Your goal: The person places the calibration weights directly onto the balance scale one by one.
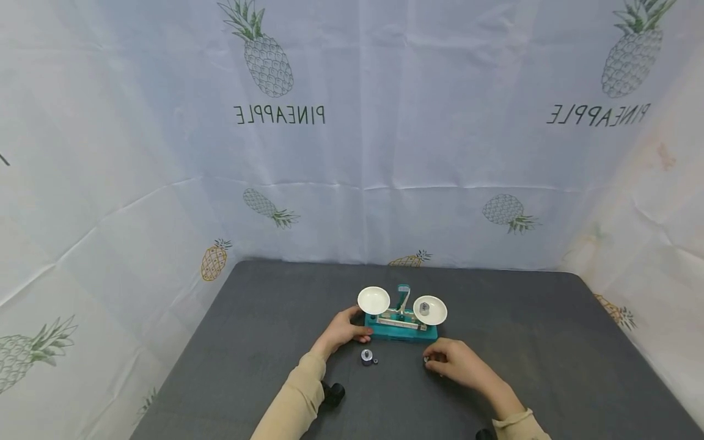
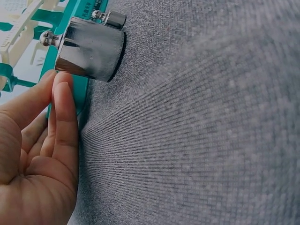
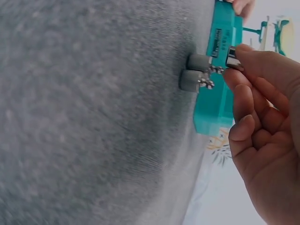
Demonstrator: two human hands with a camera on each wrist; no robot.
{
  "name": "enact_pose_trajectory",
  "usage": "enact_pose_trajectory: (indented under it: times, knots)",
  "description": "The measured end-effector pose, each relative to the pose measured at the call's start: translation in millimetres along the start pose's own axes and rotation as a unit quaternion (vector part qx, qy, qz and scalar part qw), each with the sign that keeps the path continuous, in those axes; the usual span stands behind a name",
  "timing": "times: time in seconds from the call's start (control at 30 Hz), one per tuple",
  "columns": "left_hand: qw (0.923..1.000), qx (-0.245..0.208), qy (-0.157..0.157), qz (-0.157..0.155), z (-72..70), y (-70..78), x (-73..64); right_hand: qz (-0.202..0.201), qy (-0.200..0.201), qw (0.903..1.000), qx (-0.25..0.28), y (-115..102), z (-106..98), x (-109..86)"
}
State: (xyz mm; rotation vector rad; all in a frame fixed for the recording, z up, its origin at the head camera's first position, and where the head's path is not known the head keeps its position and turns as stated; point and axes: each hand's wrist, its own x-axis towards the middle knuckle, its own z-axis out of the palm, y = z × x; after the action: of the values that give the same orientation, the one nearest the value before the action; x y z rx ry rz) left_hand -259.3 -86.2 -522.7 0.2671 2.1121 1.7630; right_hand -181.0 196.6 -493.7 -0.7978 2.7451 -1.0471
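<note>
A green balance scale [image 1: 401, 332] with two white pans stands on the dark table. My left hand [image 1: 340, 330] grips the left end of its base, thumb in front. On the right pan [image 1: 437, 314] sits a metal weight [image 1: 424, 308]; the left pan [image 1: 374, 301] is bare. Between thumb and index finger, my right hand [image 1: 456, 362] pinches a small metal weight [image 3: 232, 58] just above the table, in front of the base's right end. Close below it, two more knobbed weights [image 3: 190, 80] stand side by side in the right wrist view.
A larger cylindrical weight [image 1: 366, 358] and a tiny one [image 1: 376, 361] stand in front of the scale, near my left hand. Black wrist gear [image 1: 333, 394] shows at the left sleeve. Pineapple-printed cloth [image 1: 385, 153] hangs behind the table [image 1: 286, 293] and along its sides.
</note>
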Motion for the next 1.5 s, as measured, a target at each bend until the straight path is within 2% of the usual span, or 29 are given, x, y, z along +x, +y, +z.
enact_pose_trajectory:
  times: [0.4, 0.63, 0.83, 1.1, 1.5]
  knots:
    - [1.0, 0.006, 0.001, 0.001, 0.1, 0.5, 2.1, 0.007, 0.039, 0.9975, -0.058, -10, -15, -5.8]
    - [1.0, 0.007, 0.004, -0.003, -0.7, 1.9, 0.1, -0.01, 0.078, 0.9934, -0.083, -16, -28, -7.2]
    - [1.0, -0.004, -0.003, 0.006, 0.1, 1.3, 0.3, -0.008, 0.1, 0.9917, -0.08, -21, -40, -5.9]
    - [0.9999, 0.0, -0.004, 0.016, 0.4, 0.8, -1.9, -0.013, 0.127, 0.9889, -0.076, -20, -51, 5.0]
    - [1.0, 0.006, -0.001, 0.007, 1.1, -1.1, -3.0, 0.029, 0.113, 0.9887, -0.094, -15, -62, 22.5]
